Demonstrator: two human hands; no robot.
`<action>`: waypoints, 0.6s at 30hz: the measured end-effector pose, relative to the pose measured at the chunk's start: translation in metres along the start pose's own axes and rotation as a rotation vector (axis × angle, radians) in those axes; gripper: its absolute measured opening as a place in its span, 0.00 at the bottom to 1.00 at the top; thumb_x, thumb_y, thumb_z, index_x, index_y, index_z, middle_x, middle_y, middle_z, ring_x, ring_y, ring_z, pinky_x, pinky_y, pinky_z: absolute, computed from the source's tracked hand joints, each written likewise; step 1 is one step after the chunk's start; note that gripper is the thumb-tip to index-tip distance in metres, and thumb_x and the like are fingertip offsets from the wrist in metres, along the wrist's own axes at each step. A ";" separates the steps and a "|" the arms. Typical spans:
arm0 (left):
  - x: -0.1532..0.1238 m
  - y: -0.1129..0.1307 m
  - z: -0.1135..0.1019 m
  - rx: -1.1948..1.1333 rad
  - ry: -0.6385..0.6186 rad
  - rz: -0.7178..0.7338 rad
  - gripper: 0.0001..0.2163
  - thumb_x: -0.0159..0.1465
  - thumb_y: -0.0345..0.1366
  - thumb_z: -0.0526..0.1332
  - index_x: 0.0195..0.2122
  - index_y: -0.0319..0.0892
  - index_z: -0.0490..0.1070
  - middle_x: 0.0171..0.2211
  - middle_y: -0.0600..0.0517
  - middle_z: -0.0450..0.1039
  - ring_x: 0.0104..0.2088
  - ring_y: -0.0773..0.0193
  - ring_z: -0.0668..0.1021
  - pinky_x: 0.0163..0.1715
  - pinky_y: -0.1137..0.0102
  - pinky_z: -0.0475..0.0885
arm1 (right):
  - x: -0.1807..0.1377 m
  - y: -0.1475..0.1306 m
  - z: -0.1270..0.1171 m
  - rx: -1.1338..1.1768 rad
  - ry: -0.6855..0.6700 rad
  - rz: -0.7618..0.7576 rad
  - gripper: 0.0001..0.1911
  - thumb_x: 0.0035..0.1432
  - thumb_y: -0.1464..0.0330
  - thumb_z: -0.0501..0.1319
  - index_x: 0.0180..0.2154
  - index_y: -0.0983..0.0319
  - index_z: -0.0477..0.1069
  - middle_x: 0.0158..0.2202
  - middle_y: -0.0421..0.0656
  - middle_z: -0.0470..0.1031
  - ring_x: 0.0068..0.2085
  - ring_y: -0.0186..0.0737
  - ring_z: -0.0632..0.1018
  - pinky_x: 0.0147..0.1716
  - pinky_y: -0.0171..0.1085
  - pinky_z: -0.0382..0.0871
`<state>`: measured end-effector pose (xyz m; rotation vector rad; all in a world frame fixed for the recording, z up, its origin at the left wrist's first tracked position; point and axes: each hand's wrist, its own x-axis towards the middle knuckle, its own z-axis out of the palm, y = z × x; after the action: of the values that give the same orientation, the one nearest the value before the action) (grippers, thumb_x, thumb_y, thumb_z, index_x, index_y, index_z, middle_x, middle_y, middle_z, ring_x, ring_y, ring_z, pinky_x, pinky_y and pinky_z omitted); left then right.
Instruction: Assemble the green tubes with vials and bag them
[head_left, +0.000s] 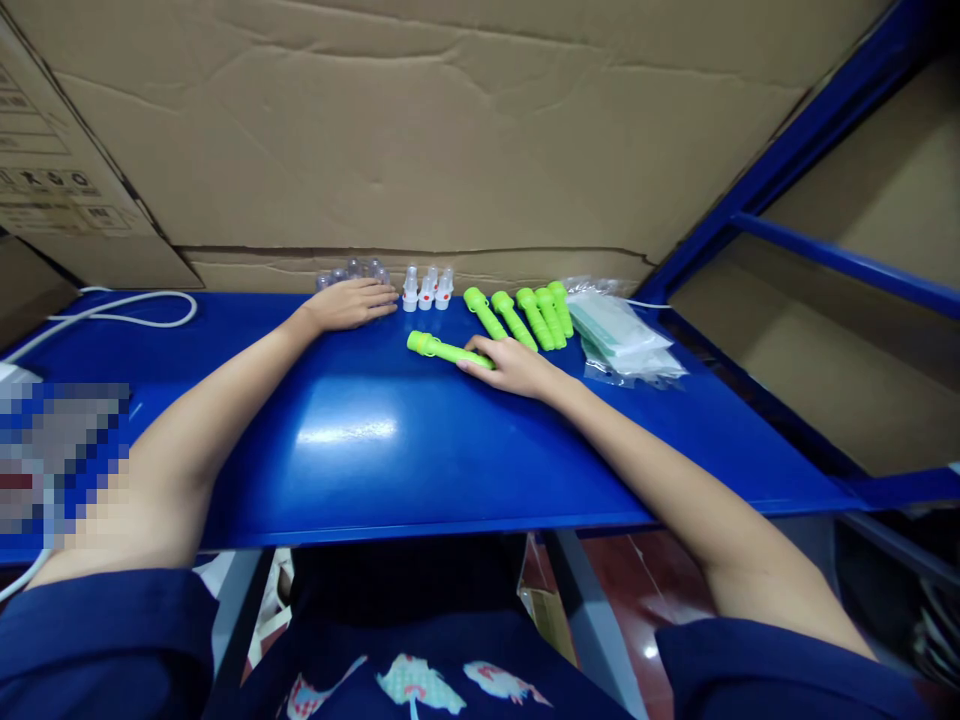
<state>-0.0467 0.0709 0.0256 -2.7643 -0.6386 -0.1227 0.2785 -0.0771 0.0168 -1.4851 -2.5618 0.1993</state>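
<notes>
My right hand point(514, 365) is closed around the near end of a lime-green flashlight point(435, 346) that lies slantwise low over the blue table, its wider head pointing left. Several matching green flashlights point(514, 318) lie side by side just beyond that hand. My left hand point(352, 304) rests with its fingers stretched out, at a group of clear domed plastic pieces point(354, 268) that it partly hides. Right of its fingertips stand several white pieces with clear tops point(426, 290), some with a red dot on the front.
On the right, clear plastic bags point(626, 335) lie beside the flashlights. A tall cardboard sheet point(420, 120) closes off the back of the blue table point(360, 480). A white cable point(150, 297) loops at the left, near a blurred-out object point(52, 440). Blue metal framing point(840, 260) stands at the right.
</notes>
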 end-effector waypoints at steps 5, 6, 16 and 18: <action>-0.005 0.002 -0.010 -0.082 -0.028 0.032 0.25 0.68 0.31 0.51 0.64 0.48 0.72 0.68 0.48 0.67 0.71 0.62 0.66 0.73 0.60 0.56 | 0.000 -0.001 -0.001 0.005 -0.005 -0.004 0.17 0.73 0.57 0.56 0.51 0.63 0.72 0.39 0.49 0.81 0.38 0.46 0.80 0.33 0.39 0.62; -0.006 0.002 -0.012 -0.094 -0.036 0.037 0.25 0.67 0.32 0.52 0.65 0.49 0.72 0.68 0.49 0.68 0.71 0.62 0.66 0.73 0.59 0.56 | 0.000 -0.001 -0.001 0.005 -0.006 -0.002 0.17 0.73 0.57 0.56 0.51 0.63 0.72 0.39 0.49 0.81 0.38 0.46 0.81 0.33 0.39 0.62; -0.034 -0.022 -0.010 -0.105 -0.083 0.128 0.29 0.64 0.28 0.51 0.66 0.50 0.70 0.70 0.50 0.65 0.73 0.60 0.63 0.74 0.57 0.52 | -0.001 -0.001 0.000 -0.014 -0.014 0.021 0.19 0.73 0.57 0.55 0.52 0.64 0.72 0.39 0.49 0.81 0.39 0.46 0.81 0.33 0.37 0.61; -0.038 -0.029 -0.008 -0.093 -0.110 0.142 0.29 0.67 0.28 0.49 0.68 0.48 0.67 0.71 0.50 0.63 0.74 0.60 0.61 0.74 0.56 0.51 | -0.001 0.000 0.000 -0.018 -0.013 0.020 0.19 0.73 0.57 0.55 0.52 0.64 0.72 0.40 0.49 0.81 0.39 0.46 0.81 0.33 0.37 0.61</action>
<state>-0.0933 0.0776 0.0351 -2.9113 -0.4719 0.0321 0.2785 -0.0778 0.0168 -1.5217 -2.5658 0.1896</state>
